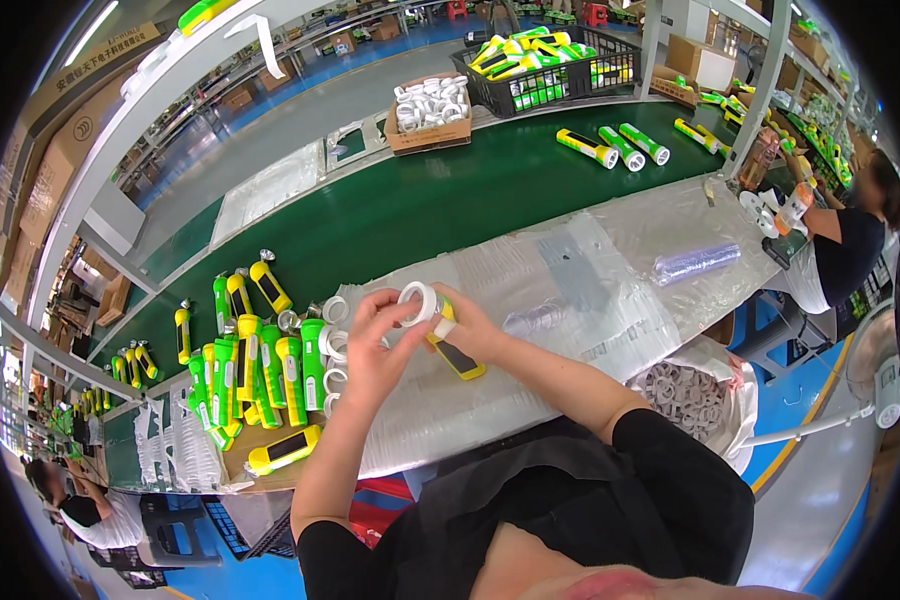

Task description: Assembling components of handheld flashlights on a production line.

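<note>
In front of my chest, my left hand [372, 342] pinches a white plastic ring [413, 287] between thumb and fingers. My right hand [476, 332] is wrapped around a yellow-and-green flashlight [461, 362], whose tail points down toward me. The ring is at the flashlight's head end; whether it is seated on it I cannot tell, since fingers cover the joint. Left of my left hand, a row of loose white rings [336, 381] lies beside a pile of green and yellow flashlights [262, 370]. A single flashlight [284, 450] lies nearer the table edge.
A green conveyor belt [390, 225] runs beyond the plastic-covered table [610, 290]. Across it stand a carton of white rings [429, 139] and a black crate [555, 92] of flashlights. A sack of grey parts [738, 410] sits at right. Co-workers sit at both sides.
</note>
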Demonstrator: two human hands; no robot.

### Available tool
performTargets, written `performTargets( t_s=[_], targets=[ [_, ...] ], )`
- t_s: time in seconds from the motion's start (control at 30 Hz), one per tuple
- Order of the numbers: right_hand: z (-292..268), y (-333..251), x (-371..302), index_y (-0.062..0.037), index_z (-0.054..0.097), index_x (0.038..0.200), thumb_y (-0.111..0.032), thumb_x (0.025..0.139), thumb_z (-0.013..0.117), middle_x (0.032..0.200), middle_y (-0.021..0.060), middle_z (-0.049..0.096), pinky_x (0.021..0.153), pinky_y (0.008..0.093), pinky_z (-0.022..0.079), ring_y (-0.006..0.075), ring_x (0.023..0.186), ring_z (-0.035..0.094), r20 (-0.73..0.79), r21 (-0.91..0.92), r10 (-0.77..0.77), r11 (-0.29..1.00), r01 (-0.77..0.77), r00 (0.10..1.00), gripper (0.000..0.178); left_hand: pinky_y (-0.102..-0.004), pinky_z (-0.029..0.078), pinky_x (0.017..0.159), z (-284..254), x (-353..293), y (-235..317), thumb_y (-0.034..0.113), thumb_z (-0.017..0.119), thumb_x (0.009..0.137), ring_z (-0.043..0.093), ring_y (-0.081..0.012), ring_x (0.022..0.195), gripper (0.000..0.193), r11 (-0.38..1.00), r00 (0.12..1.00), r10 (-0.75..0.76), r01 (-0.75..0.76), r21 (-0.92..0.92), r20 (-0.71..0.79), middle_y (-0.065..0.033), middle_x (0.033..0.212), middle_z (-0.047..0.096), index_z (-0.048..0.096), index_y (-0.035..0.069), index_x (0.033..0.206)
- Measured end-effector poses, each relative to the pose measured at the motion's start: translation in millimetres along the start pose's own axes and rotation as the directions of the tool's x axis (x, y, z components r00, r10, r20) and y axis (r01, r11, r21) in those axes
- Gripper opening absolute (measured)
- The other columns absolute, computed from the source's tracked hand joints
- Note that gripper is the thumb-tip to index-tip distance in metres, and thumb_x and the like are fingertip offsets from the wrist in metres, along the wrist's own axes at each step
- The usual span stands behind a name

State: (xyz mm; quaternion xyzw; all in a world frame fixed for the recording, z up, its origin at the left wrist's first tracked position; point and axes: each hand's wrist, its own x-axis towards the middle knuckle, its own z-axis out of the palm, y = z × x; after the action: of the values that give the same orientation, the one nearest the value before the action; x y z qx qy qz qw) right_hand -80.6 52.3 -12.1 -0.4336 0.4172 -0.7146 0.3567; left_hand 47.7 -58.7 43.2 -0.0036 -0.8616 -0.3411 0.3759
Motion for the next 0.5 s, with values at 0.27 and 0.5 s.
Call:
performTargets(
  t_s=[0.27, 0.5],
  targets=[
    [-6, -2, -8, -0.0089, 0.043, 0.131, -0.029, 0.1, 0.051, 0.097, 0.0077, 0.06, 0.075, 0.0296, 0.051, 0.0151, 0.084, 0.061, 0.073, 0.113, 0.052, 0.992, -0.06, 0.996, 0.038, -0.0329, 0.051, 0.077, -1, -5, 1, 0.009, 0.079, 0.077, 0.06, -0.0233, 0.094, 0.027, 0.999, 1.0, 0.007, -0.008, 0.038, 0.012, -0.0113, 0.107, 0.058, 0.072, 0.006, 0.103],
    [-18, -18, -15, -0.0099, 0.042, 0.142, -0.024, 0.097, 0.059, 0.127, 0.0083, 0.056, 0.099, 0.0324, 0.044, 0.0193, 0.115, 0.054, 0.076, -0.335, -0.213, 0.915, 0.226, 0.974, 0.05, -0.0339, 0.052, 0.078, -5, 0, 23, 0.011, 0.08, 0.075, 0.061, -0.0263, 0.092, 0.031, 0.996, 0.988, -0.037, 0.024, 0.086, 0.151, -0.0121, 0.104, 0.059, 0.072, 0.009, 0.105]
  ],
)
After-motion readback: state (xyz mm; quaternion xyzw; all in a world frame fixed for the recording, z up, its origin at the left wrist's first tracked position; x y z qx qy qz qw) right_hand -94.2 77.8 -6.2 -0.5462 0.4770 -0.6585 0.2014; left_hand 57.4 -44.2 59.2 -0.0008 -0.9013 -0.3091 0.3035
